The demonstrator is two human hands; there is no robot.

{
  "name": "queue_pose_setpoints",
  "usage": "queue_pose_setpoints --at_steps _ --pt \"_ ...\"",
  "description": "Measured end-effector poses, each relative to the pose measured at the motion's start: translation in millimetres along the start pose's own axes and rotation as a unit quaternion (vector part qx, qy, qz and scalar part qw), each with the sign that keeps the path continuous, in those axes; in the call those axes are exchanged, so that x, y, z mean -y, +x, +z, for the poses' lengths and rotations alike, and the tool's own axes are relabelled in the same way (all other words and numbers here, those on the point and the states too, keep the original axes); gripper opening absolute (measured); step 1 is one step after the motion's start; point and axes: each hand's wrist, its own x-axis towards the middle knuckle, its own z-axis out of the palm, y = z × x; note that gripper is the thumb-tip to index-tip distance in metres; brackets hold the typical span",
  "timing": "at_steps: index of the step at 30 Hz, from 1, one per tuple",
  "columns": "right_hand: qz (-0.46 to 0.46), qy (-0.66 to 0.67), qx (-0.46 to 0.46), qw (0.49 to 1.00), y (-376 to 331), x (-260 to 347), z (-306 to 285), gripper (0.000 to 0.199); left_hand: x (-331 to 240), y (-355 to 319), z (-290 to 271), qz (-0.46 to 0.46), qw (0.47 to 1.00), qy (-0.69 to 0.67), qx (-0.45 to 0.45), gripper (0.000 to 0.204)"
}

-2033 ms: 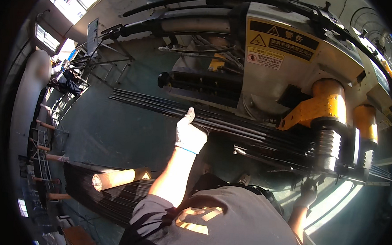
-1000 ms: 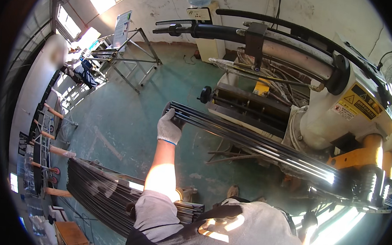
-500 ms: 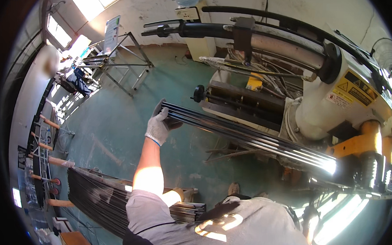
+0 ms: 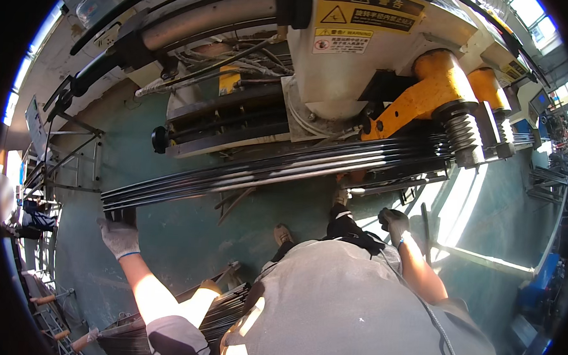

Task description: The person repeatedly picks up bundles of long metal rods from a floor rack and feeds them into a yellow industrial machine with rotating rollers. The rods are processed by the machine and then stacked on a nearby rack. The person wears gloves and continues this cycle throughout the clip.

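Note:
A bundle of long, dark metal rods [image 4: 252,177] stretches across the view at a slant, its right part running in beneath the yellow arm of a machine. At the bundle's left end, my left hand [image 4: 121,234], in a pale glove with a dark palm, grips the rods from the near side and below; the fingertips are partly hidden. My right hand [image 4: 394,223], in a dark glove, is low beside my body, apart from the rods. Its fingers are curled in, and nothing sticks out of them.
A large pale machine [image 4: 337,74] with warning labels, a yellow arm [image 4: 423,88] and coil springs [image 4: 463,132] stands ahead. More dark rods [image 4: 226,309] lie on a low rack at lower left. Metal frames [image 4: 73,160] stand at far left. A pale bar [image 4: 485,260] crosses the floor at right.
My view has turned to the right, so the machine and rods appear farther left. My left hand remains at the rods' end. My right hand now shows clearly beside my body.

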Motion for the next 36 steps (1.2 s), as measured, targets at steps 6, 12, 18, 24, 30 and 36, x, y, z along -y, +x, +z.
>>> queue_pose_setpoints --at_steps 6,12,18,24,30,36 --pt "0.026 0.021 0.068 0.997 95.3 -36.2 -47.3 0.027 154.7 -93.2 51.4 -0.066 0.969 0.03 -0.237 0.071" --pt "-0.229 -0.353 0.044 0.906 162.7 -2.0 -121.1 0.023 329.2 -181.0 148.7 -0.248 0.966 0.01 -0.073 0.056" --pt "-0.151 -0.448 0.035 0.881 214.2 -2.6 -210.9 0.026 371.3 -223.8 192.6 -0.241 0.97 0.008 -0.014 0.054" --pt "-0.293 -0.532 0.032 0.794 230.5 -28.0 -189.3 0.03 363.5 -223.4 169.7 -0.181 0.981 0.012 0.066 0.052" --pt "-0.061 -0.094 0.003 0.994 148.0 -8.1 -158.7 0.036 343.5 -225.2 231.1 -0.194 0.98 0.029 0.031 0.038" --pt "-0.235 0.067 -0.1 0.964 66.8 66.2 -161.0 0.034 322.1 -205.6 208.1 -0.232 0.965 0.065 0.108 0.044"
